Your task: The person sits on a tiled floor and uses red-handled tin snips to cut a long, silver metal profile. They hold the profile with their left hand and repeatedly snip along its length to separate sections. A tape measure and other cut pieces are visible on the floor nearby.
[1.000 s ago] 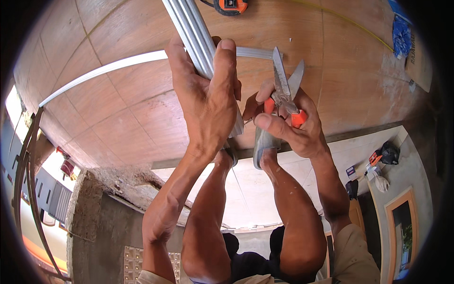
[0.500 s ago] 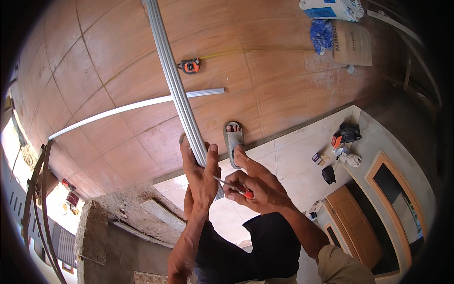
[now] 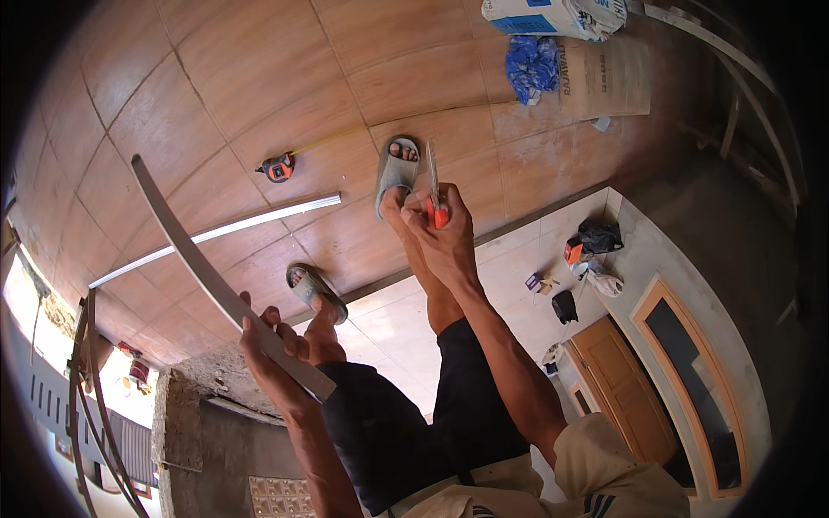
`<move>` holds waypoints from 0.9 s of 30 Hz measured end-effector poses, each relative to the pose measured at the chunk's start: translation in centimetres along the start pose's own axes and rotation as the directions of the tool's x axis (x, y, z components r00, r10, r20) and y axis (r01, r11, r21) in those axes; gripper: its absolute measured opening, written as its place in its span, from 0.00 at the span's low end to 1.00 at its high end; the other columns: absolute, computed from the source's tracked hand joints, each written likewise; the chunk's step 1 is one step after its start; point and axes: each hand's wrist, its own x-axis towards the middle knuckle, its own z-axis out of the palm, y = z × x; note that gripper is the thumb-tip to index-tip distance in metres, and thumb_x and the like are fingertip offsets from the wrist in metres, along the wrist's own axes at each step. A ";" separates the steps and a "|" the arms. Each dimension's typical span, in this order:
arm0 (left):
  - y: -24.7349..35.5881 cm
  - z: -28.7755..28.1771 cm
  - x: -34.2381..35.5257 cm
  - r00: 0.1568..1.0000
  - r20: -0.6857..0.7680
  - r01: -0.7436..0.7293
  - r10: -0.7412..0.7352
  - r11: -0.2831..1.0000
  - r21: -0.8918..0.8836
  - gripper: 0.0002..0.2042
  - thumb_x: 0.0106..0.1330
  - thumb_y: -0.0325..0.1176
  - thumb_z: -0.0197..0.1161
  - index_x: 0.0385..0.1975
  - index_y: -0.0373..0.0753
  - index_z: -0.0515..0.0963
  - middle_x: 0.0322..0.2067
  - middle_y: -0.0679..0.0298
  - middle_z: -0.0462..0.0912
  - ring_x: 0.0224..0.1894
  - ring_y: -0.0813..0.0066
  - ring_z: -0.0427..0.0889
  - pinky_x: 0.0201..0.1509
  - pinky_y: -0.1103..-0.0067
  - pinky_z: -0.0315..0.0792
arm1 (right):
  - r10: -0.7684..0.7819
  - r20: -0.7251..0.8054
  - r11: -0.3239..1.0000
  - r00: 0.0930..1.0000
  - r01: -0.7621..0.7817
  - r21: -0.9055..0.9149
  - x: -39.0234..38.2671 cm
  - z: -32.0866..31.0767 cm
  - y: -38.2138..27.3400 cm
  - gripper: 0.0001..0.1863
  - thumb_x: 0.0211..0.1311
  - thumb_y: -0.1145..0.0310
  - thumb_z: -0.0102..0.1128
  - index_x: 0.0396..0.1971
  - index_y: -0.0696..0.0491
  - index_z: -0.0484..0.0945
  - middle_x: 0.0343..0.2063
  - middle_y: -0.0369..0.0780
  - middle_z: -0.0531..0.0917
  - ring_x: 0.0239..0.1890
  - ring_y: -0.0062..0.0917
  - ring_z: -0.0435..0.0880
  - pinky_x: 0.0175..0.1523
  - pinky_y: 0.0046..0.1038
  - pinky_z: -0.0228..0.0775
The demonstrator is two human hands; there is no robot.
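Note:
My left hand [image 3: 272, 364] has its fingers wrapped round a long grey metal profile [image 3: 203, 263], which slants up toward the upper left. My right hand [image 3: 445, 242] is closed on red-handled metal snips [image 3: 436, 207], their blades pointing up beside my right sandalled foot [image 3: 399, 168]. Another white metal strip [image 3: 268, 214] lies on the tiled floor [image 3: 242, 69] behind the held profile. An orange and black tape measure [image 3: 278, 168] lies above that strip, with yellow tape drawn out to the right. My left foot [image 3: 315, 293] stands near my left hand.
At the top right are a white and blue sack [image 3: 553, 17], a crumpled blue bag [image 3: 531, 65] and a brown sack [image 3: 604, 78]. A tiled step edge runs behind my feet, with black bags [image 3: 600, 235] and small items. Bent metal bars [image 3: 86, 380] stand at the left.
The held profile has swung left and tilted, now showing a flat grey face. My right hand has moved up, away from it, with the snips. The view has shifted, showing more floor and both feet.

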 end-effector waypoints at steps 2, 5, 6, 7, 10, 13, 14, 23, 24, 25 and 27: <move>1.3 2.2 -1.2 0.998 -0.018 -0.057 0.056 0.995 -0.076 0.28 0.83 0.44 0.53 0.76 0.35 0.62 0.39 0.66 0.73 0.22 0.87 0.63 0.19 0.86 0.61 | -0.039 0.019 0.999 0.999 0.040 -0.032 4.8 1.2 -1.4 0.15 0.66 0.76 0.67 0.50 0.55 0.74 0.33 0.46 0.88 0.36 0.38 0.89 0.42 0.37 0.81; 2.9 4.9 -1.8 0.987 -0.024 -0.160 0.158 0.969 -0.188 0.29 0.84 0.42 0.52 0.76 0.31 0.60 0.39 0.66 0.71 0.22 0.86 0.63 0.17 0.86 0.63 | -0.087 0.178 0.992 0.980 0.102 -0.074 7.3 5.0 -3.2 0.18 0.65 0.73 0.69 0.52 0.55 0.74 0.33 0.51 0.88 0.38 0.50 0.90 0.42 0.42 0.81; 4.0 6.1 -1.8 0.980 -0.037 -0.199 0.195 0.958 -0.208 0.29 0.84 0.42 0.52 0.76 0.31 0.59 0.39 0.66 0.71 0.22 0.86 0.63 0.17 0.86 0.63 | -0.100 0.280 0.988 0.955 0.128 -0.084 7.4 6.4 -4.2 0.18 0.65 0.72 0.70 0.52 0.55 0.74 0.33 0.52 0.88 0.39 0.52 0.90 0.42 0.43 0.80; 5.1 7.7 -1.9 0.975 -0.050 -0.221 0.215 0.956 -0.193 0.29 0.84 0.41 0.52 0.76 0.30 0.59 0.39 0.66 0.70 0.22 0.86 0.63 0.17 0.86 0.63 | -0.066 0.335 0.993 0.940 0.094 -0.069 7.6 8.0 -4.5 0.18 0.65 0.71 0.70 0.51 0.55 0.74 0.33 0.50 0.88 0.39 0.48 0.90 0.44 0.42 0.81; 7.7 11.5 -2.6 0.964 -0.088 -0.265 0.252 0.944 -0.196 0.29 0.84 0.41 0.51 0.76 0.30 0.58 0.39 0.66 0.70 0.22 0.85 0.63 0.17 0.85 0.62 | -0.064 0.423 0.993 0.904 0.102 -0.068 8.9 10.6 -6.8 0.20 0.63 0.70 0.70 0.52 0.55 0.74 0.34 0.52 0.88 0.40 0.51 0.90 0.45 0.47 0.80; 9.1 15.0 -2.4 0.954 -0.194 -0.254 0.230 0.961 -0.109 0.30 0.83 0.43 0.52 0.77 0.31 0.58 0.38 0.68 0.70 0.23 0.87 0.62 0.20 0.86 0.61 | 0.101 0.550 0.964 0.829 0.054 -0.259 13.9 11.5 -11.0 0.21 0.61 0.71 0.69 0.53 0.57 0.73 0.37 0.57 0.87 0.44 0.56 0.89 0.47 0.50 0.80; 9.9 16.5 -2.1 0.953 -0.214 -0.238 0.216 0.968 -0.081 0.31 0.83 0.44 0.52 0.78 0.32 0.58 0.38 0.69 0.70 0.23 0.87 0.62 0.20 0.86 0.61 | -0.040 0.507 0.966 0.861 0.163 -0.201 16.2 12.0 -9.7 0.20 0.62 0.72 0.68 0.52 0.57 0.74 0.36 0.56 0.87 0.43 0.56 0.89 0.47 0.50 0.80; 10.6 26.4 6.0 0.967 -0.250 0.000 -0.044 0.985 -0.172 0.31 0.82 0.45 0.58 0.77 0.35 0.60 0.39 0.69 0.70 0.26 0.86 0.66 0.28 0.82 0.65 | -0.035 0.524 0.792 0.851 0.343 -0.504 43.7 4.2 -13.8 0.22 0.57 0.67 0.79 0.50 0.54 0.80 0.39 0.41 0.93 0.41 0.28 0.92 0.52 0.31 0.82; 10.2 27.0 7.3 0.965 -0.254 0.007 -0.061 0.978 -0.209 0.32 0.82 0.44 0.57 0.77 0.34 0.59 0.39 0.68 0.71 0.25 0.85 0.67 0.27 0.81 0.66 | -0.048 0.545 0.767 0.837 0.381 -0.517 46.7 3.5 -13.8 0.22 0.56 0.67 0.78 0.49 0.54 0.81 0.37 0.40 0.93 0.42 0.29 0.93 0.52 0.32 0.82; 10.1 27.4 7.9 0.961 -0.265 0.020 -0.086 0.970 -0.244 0.32 0.82 0.43 0.57 0.78 0.33 0.58 0.39 0.66 0.72 0.25 0.83 0.68 0.25 0.81 0.67 | -0.049 0.571 0.739 0.820 0.414 -0.531 48.9 2.8 -13.8 0.22 0.55 0.67 0.77 0.49 0.53 0.81 0.34 0.39 0.93 0.42 0.31 0.93 0.52 0.33 0.82; 10.3 28.3 8.3 0.945 -0.288 0.065 -0.154 0.953 -0.296 0.32 0.82 0.43 0.57 0.78 0.32 0.58 0.38 0.65 0.73 0.24 0.82 0.70 0.25 0.79 0.69 | 0.030 0.557 0.696 0.830 0.383 -0.607 51.9 1.5 -15.0 0.21 0.55 0.67 0.78 0.49 0.53 0.81 0.35 0.39 0.94 0.41 0.29 0.93 0.51 0.32 0.81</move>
